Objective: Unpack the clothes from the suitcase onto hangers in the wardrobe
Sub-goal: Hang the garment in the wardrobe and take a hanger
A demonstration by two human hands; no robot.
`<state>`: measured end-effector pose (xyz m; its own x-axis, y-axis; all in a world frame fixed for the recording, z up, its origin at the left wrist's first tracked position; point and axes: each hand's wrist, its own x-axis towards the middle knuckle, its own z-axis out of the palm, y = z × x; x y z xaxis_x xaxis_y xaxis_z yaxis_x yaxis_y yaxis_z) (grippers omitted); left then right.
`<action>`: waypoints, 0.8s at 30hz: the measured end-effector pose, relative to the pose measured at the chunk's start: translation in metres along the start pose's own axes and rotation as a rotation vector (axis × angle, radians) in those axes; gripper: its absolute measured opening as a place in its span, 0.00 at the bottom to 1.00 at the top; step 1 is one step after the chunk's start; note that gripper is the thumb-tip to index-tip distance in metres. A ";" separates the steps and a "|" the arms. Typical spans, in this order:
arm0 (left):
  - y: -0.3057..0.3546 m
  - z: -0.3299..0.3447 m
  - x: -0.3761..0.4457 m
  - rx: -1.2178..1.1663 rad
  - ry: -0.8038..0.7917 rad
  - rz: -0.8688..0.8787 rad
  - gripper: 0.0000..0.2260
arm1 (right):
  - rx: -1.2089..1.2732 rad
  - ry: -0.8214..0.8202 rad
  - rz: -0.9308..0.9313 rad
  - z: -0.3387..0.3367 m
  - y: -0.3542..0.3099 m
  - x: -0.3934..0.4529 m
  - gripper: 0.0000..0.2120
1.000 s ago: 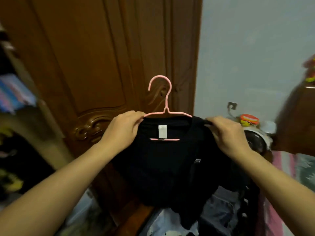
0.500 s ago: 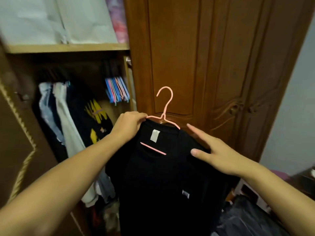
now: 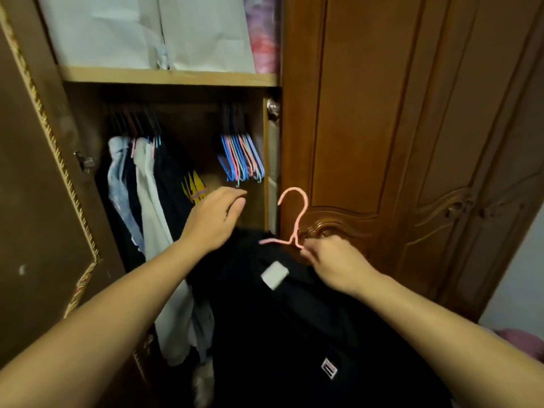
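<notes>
right hand [image 3: 332, 265] pinching pink hanger [image 3: 294, 225] bearing black shirt [image 3: 294, 334], left hand [image 3: 213, 220] loosely open, empty

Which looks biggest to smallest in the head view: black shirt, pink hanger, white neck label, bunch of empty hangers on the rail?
1. black shirt
2. bunch of empty hangers
3. pink hanger, partly hidden in the shirt and nearer the camera, so 2 versus 3 is unsure
4. white neck label

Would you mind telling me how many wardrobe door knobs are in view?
3: one metal knob beside the hanging rail, and two wooden knobs side by side on the closed doors at right; others may be hidden.
</notes>
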<state>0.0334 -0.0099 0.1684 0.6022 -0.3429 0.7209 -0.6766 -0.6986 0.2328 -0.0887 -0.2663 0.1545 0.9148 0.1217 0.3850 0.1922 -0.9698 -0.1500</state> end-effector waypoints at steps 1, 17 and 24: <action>-0.015 0.004 -0.001 0.023 -0.063 -0.019 0.18 | -0.001 0.013 -0.016 0.007 0.000 0.005 0.11; -0.078 0.041 0.054 0.199 -0.301 0.082 0.17 | 0.758 -0.340 0.028 0.009 0.018 0.055 0.16; -0.109 0.024 0.080 0.374 -0.223 -0.177 0.19 | 0.461 -0.025 0.053 0.041 -0.021 0.089 0.20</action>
<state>0.1658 0.0240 0.1847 0.7988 -0.2957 0.5240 -0.3805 -0.9229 0.0593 0.0034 -0.2265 0.1546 0.9348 0.0847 0.3448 0.2774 -0.7803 -0.5605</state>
